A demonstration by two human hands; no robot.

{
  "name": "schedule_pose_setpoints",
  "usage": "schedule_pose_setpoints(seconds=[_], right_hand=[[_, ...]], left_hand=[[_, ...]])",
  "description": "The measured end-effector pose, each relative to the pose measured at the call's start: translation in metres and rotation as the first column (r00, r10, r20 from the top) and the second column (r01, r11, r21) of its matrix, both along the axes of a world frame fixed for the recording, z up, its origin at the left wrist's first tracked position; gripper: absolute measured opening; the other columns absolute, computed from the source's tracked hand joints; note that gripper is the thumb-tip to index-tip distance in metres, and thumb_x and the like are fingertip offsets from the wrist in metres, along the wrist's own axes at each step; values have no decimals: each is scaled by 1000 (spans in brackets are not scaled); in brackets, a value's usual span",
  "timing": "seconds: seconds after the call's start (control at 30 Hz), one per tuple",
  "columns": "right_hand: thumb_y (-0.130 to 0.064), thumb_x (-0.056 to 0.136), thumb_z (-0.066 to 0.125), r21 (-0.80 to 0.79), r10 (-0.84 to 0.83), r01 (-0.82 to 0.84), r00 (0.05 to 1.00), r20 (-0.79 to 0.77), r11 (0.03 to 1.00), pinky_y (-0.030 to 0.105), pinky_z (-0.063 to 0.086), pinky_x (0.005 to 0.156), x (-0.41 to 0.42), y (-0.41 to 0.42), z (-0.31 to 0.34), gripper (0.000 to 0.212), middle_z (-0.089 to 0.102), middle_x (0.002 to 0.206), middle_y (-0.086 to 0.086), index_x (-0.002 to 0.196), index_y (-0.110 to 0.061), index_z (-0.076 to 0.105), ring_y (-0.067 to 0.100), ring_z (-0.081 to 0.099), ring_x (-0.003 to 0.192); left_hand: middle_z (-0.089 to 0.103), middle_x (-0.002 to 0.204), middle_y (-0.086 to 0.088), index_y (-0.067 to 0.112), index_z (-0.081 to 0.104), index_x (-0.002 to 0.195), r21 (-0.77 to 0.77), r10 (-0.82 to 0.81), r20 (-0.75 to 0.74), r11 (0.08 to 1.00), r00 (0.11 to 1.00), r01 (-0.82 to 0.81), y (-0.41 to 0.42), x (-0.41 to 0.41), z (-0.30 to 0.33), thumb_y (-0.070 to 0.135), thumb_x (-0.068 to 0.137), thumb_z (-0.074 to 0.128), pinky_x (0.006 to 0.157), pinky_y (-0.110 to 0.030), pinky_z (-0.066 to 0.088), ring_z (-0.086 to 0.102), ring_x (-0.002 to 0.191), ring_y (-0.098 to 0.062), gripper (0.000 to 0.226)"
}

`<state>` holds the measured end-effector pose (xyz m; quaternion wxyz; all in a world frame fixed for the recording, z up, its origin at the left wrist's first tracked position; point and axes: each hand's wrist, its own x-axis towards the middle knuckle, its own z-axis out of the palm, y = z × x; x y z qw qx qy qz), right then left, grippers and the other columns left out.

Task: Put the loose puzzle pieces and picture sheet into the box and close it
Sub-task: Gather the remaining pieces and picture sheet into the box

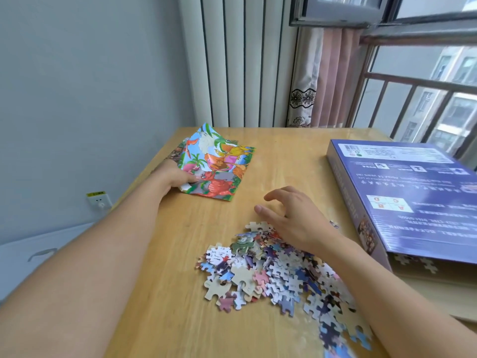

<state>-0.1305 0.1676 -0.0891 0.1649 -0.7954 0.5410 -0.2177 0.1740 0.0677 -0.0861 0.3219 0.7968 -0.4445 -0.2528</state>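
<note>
A folded dinosaur picture sheet (219, 164) lies at the far left of the wooden table (180, 241), its far half standing up. My left hand (178, 177) pinches the sheet's near left corner. Several loose puzzle pieces (271, 275) are heaped near the table's front middle and right. My right hand (291, 215) hovers with relaxed fingers just above the far edge of the heap, holding nothing. The purple puzzle box (413, 197) sits on the right, its printed lid face up and resting over the base.
A white radiator (240, 60) and a curtain (327, 78) stand behind the table. A window with railings (426, 94) is at the right. A wall socket (99, 201) sits low on the left wall.
</note>
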Motion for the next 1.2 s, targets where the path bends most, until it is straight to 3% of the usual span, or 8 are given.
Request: schedule_pose_setpoints(seconds=[0.23, 0.37, 0.57, 0.73, 0.83, 0.93, 1.1, 1.2], right_hand=[[-65, 93, 49, 19, 22, -22, 999, -26, 1000, 39, 47, 98, 0, 4, -1, 57, 56, 130, -1, 127, -22, 62, 20, 53, 121], [-64, 93, 50, 1, 4, -4, 1000, 4, 1000, 36, 47, 95, -1, 3, -3, 54, 55, 132, -5, 126, -24, 63, 18, 54, 117], [-68, 89, 51, -20, -22, 23, 999, 41, 1000, 38, 48, 94, -2, -3, -5, 58, 51, 133, -7, 127, -26, 62, 20, 55, 111], [-70, 88, 48, -43, -9, 11, 999, 39, 999, 39, 49, 98, -3, -3, -7, 59, 51, 134, -6, 126, -26, 62, 19, 52, 118], [-68, 89, 49, -47, -3, 5, 999, 43, 999, 39, 49, 98, -2, -3, -7, 58, 51, 134, -6, 126, -25, 62, 18, 49, 122], [-64, 90, 52, -57, -13, 16, 998, 55, 998, 39, 48, 99, -3, -3, -3, 55, 51, 134, -5, 126, -24, 63, 19, 48, 124], [-53, 95, 56, -44, 39, -39, 999, 17, 998, 24, 36, 85, -1, 4, 10, 45, 57, 129, -1, 125, -21, 65, 17, 54, 118], [-57, 90, 62, -5, 98, -98, 994, -38, 995, 21, 33, 83, -7, 17, 34, 52, 60, 127, -1, 129, -23, 63, 17, 55, 119]], left_hand=[[73, 100, -3, 20, 71, 88, -163, -23, -55, 987, 998, 13, 26, 2, 7, 16, 72, 85, 88, -33, 56, 68, 93, -22, 22], [72, 98, -6, 18, 70, 86, -228, 152, 125, 966, 980, -121, 26, 20, 14, 29, 71, 86, 79, -30, 52, 67, 94, -27, 25], [65, 121, -11, 11, 64, 116, 99, 52, 341, 991, 939, -91, 1, 31, 14, 69, 55, 84, 91, -34, 51, 61, 113, -31, 86], [59, 129, -12, 2, 58, 127, 221, -24, 327, 974, 945, -52, -9, 22, 38, 52, 72, 83, 92, -33, 44, 57, 117, -29, 78], [62, 121, -12, 2, 63, 113, 268, -48, 182, 963, 982, -2, -14, 30, 28, 36, 74, 86, 86, -33, 41, 54, 100, -26, 57], [67, 112, -13, -1, 65, 115, 212, -53, 7, 976, 999, 51, -13, 39, 26, 33, 77, 84, 81, -33, 44, 57, 92, -25, 55], [74, 107, -10, 11, 70, 102, 95, -183, -276, 972, 944, 216, 27, 25, 23, 10, 80, 81, 93, -38, 54, 69, 90, -24, 25], [76, 88, -5, 9, 65, 112, 7, -158, -352, 985, 922, 172, 59, 11, 11, 6, 73, 85, 73, -29, 60, 72, 72, -16, 44]])
